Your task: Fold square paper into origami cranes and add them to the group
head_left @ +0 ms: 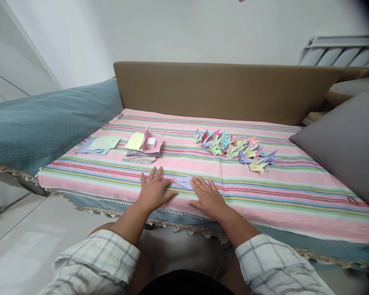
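Observation:
My left hand (pixel 154 189) lies flat on the striped cloth (pixel 295 192) with its fingers spread, its fingertips at the left edge of a lavender folded paper (pixel 184 182). My right hand (pixel 206 196) rests flat too, fingers stretched out, touching the paper's right side. The paper lies between both hands near the front edge of the sofa seat. Neither hand grips anything.
A stack of coloured paper sheets (pixel 140 155) with a small white box (pixel 151 142) on a pink sheet sits at back left. Loose pale sheets (pixel 100 144) lie further left. Several folded paper cranes (pixel 233 148) are spread at back right. A grey cushion (pixel 347 139) stands at right.

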A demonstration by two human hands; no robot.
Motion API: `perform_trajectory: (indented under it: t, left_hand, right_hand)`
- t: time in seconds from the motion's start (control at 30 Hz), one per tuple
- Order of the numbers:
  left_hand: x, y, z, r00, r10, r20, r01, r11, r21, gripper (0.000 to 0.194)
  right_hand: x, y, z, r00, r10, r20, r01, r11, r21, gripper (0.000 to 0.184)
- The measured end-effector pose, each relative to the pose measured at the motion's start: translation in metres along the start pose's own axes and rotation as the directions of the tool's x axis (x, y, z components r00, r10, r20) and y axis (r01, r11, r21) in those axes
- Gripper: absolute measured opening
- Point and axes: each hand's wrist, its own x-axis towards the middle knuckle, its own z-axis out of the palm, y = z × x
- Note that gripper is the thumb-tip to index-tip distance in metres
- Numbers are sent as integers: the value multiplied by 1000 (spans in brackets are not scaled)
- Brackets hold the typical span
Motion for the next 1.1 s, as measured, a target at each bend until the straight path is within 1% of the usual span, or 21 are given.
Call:
perform_trajectory:
  t: [0.03, 0.07, 0.1, 0.13, 0.2, 0.23, 0.27, 0.33, 0.43, 0.5, 0.6, 0.7, 0.87, 0.93, 1.0, 1.1]
  left_hand:
    - [1, 2, -1, 998, 13, -59, -13, 1000, 5, 34]
    - [2, 5, -1, 992, 49, -114, -49, 999, 6, 32]
    - [3, 9, 0, 982, 109, -155, -110, 994, 0, 30]
    - [4, 14, 2, 966, 196, -168, -202, 979, -16, 32]
    - [7, 26, 10, 921, 361, -150, -374, 925, -70, 36]
    - [10, 32, 16, 907, 394, -148, -410, 907, -96, 40]
    - [13, 38, 22, 903, 405, -144, -422, 899, -117, 43]
    - [19, 46, 34, 914, 378, -145, -397, 908, -132, 40]
    - [26, 53, 45, 950, 288, -120, -302, 946, -122, 31]
    - [27, 54, 47, 967, 220, -126, -234, 966, -109, 29]
    - [24, 53, 44, 979, 152, -136, -167, 980, -105, 28]
    - [22, 51, 41, 982, 136, -130, -152, 981, -121, 31]
    - [22, 49, 41, 975, 191, -116, -205, 971, -121, 38]
    - [23, 49, 42, 974, 196, -116, -209, 971, -119, 39]
    - [24, 48, 43, 978, 174, -117, -187, 976, -114, 40]
    - [22, 46, 43, 985, 110, -134, -123, 988, -95, 44]
  right_hand:
    - [0, 0, 0, 1000, 1, 5, -1, 1000, 5, 75]
    - [0, -1, 0, 1000, 3, 9, -3, 1000, 9, 75]
    - [0, -1, 0, 1000, 6, 11, -6, 1000, 12, 75]
    - [0, -1, -1, 1000, 8, 12, -9, 1000, 13, 75]
    - [0, -2, -1, 1000, 11, 11, -11, 1000, 9, 74]
    - [0, -2, -1, 1000, 10, 9, -10, 1000, 6, 73]
    - [0, -2, -1, 1000, 10, 4, -10, 1000, 3, 71]
    - [0, -2, 0, 1000, 7, -7, -7, 1000, -2, 69]
    - [0, -1, 2, 1000, 3, -17, -3, 1000, -3, 71]
    - [0, 0, 3, 1000, 0, -17, 0, 1000, 2, 72]
    - [0, 0, 4, 1000, -3, -16, 3, 1000, 9, 71]
    - [1, 1, 4, 1000, -8, -19, 8, 1000, 9, 72]
    - [1, 1, 5, 999, -10, -39, 10, 1000, 7, 71]
    - [0, 1, 5, 999, -11, -41, 11, 1000, 4, 71]
    - [0, 1, 4, 999, -11, -40, 11, 1000, -1, 72]
    - [0, 1, 4, 999, -9, -37, 9, 1000, -4, 73]
